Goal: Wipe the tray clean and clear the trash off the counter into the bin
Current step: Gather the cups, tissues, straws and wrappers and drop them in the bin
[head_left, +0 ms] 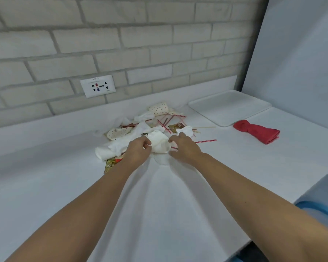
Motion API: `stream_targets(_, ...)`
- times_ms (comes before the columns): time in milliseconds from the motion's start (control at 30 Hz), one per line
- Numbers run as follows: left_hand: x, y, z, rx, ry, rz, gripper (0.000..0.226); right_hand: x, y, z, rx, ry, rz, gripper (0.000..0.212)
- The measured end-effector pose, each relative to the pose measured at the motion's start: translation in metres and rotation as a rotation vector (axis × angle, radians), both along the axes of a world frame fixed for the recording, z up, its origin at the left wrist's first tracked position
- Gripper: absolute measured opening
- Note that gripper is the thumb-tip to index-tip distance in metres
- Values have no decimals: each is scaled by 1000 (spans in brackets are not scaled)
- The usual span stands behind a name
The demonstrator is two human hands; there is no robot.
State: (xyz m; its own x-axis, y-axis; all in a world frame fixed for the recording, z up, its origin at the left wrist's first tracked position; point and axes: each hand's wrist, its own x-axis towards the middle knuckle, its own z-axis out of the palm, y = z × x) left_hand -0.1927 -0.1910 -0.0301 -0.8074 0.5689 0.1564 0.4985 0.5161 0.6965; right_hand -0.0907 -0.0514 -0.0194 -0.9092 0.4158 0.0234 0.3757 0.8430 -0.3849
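The left hand (138, 148) and right hand (182, 146) both pinch a crumpled white napkin (158, 142) in the trash pile (140, 127) on the surface (45, 186). The tray (229, 107) lies flat at far right. The red cloth (257, 132) stretches left to right just before it.

Smooth matt white counter (64, 186), crumpled paper napkins (157, 142), red cloth (257, 132), rough brick wall (121, 35)

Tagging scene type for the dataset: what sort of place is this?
Probably a café or pantry service counter: a white counter against a brick wall with a power socket, a serving tray, and a pile of crumpled napkins, straws and spotted paper cups. The left hand and right hand grip one napkin.
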Motion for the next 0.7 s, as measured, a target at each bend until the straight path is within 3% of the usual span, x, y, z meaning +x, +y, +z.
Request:
stream_targets(100,-14,1,-4,24,-33,12,9,-22,-8,-6,10,-29,29,66)
stream_targets(167,-23,4,-4,33,-42,27,8,-36,-12,-10,41,-56,38,70)
stream_targets(467,-55,33,3,86,-3,84,12,-63,8,-7,46,-124,94,62)
stream_targets(700,-90,87,16,141,68,174,17,-56,71,26,-46,5,22,32)
